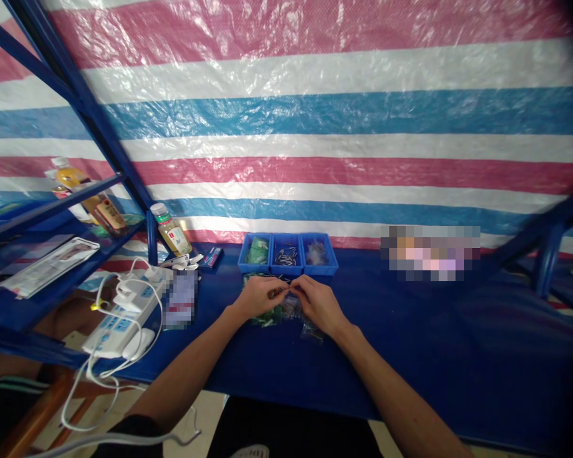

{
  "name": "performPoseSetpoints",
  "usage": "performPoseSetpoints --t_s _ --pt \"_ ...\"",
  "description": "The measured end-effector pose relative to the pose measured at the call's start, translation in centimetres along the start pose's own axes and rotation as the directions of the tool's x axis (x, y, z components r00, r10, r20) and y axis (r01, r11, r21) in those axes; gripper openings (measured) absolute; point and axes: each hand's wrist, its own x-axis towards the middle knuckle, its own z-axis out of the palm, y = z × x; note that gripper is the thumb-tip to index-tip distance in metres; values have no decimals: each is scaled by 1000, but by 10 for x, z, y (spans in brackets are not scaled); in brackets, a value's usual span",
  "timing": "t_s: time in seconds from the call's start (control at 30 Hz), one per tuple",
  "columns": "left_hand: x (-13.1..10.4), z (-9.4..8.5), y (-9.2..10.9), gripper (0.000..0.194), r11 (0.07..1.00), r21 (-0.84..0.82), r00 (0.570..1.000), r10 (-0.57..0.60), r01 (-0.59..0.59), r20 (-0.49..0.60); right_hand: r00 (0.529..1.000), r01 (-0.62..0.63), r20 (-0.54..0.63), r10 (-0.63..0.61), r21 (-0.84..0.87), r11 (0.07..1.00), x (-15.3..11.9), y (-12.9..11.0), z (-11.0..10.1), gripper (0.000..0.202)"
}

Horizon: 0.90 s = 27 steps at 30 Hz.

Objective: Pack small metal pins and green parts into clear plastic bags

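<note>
My left hand (258, 296) and my right hand (319, 304) meet over the blue table, fingertips pinched close together. What the fingertips hold is too small to name. Something dark shows in the curled fingers of the left hand. Just beyond the hands stand three joined blue bins: the left bin (241, 262) has green packets (258, 250), the middle one holds thin dark metal pieces (286, 256), and the right one has small clear packets (317, 252). Beneath my hands lie more green packets (269, 317) and small clear plastic bags (311, 329), partly hidden.
A white power strip (119, 324) with tangled cables lies left, beside a blurred-out flat item (180, 301). A capped bottle (170, 230) and a small blue box (212, 258) stand behind. Blue metal frame posts (150, 236) flank the table; striped sheeting (315, 146) hangs behind.
</note>
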Motion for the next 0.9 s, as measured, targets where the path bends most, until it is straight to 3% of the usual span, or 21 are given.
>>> performPoseSetpoints --t_s 0.9 --pt "1 -5 2 21 999 -4 999 -41 41 17 988 -153 -39 150 -83 985 4 5 -5 21"
